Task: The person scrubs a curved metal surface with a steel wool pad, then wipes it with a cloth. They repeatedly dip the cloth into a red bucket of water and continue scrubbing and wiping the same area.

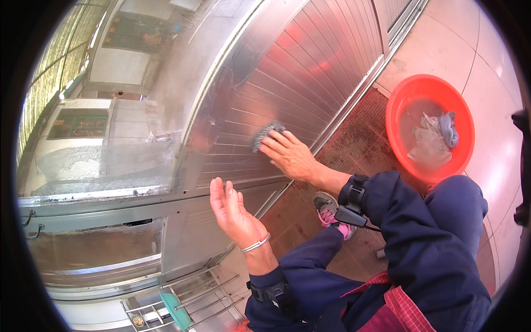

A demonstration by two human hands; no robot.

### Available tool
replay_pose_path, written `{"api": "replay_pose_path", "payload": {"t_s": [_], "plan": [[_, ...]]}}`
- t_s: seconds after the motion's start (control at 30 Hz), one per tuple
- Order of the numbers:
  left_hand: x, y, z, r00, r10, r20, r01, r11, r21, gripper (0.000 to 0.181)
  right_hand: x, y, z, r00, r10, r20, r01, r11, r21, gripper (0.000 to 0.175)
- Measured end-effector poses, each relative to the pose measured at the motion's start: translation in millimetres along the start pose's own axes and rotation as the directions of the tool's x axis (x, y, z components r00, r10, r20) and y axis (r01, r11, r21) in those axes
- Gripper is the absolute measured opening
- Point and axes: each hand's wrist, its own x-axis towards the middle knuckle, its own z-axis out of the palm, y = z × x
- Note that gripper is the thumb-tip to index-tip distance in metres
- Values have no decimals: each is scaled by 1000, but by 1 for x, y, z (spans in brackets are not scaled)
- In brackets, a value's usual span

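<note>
My right hand (293,157) presses a dark grey scouring pad (262,136) flat against the ribbed metal panel (307,87) of a door. Its fingers lie extended over the pad and hide part of it. Faint wet streaks and a reddish reflection show on the panel around the pad. My left hand (237,211), with a bracelet at the wrist, is raised near the lower part of the door. Its palm is turned up, the fingers slightly bent, and nothing is in it.
A red plastic basin (394,137) holds murky water, a pale wet cloth (429,145) and a blue-grey cloth (449,129). Under my shoe (325,203) lies a reddish-brown mat (352,128). Glass panes (124,166) are at left; a metal rack or stool frame (207,299) stands below.
</note>
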Motion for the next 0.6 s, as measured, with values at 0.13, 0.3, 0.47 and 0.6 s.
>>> {"api": "replay_pose_path", "payload": {"t_s": [0.13,0.3,0.47,0.6], "plan": [[1,-2,-1,1000,9,19,-9,1000,8,47,43,-21,-13,954,-122,-276,139,989,44,54],[2,-3,-3,1000,-4,17,3,1000,7,47,32,2,-1,972,-111,-207,116,993,12,42],[1,-2,-1,1000,-15,24,14,1000,9,47,-26,30,11,999,46,-24,-48,997,-59,50],[-1,-2,1,999,-12,42,12,1000,8,46,-3,12,-6,990,13,-142,-10,1000,27,54]]}}
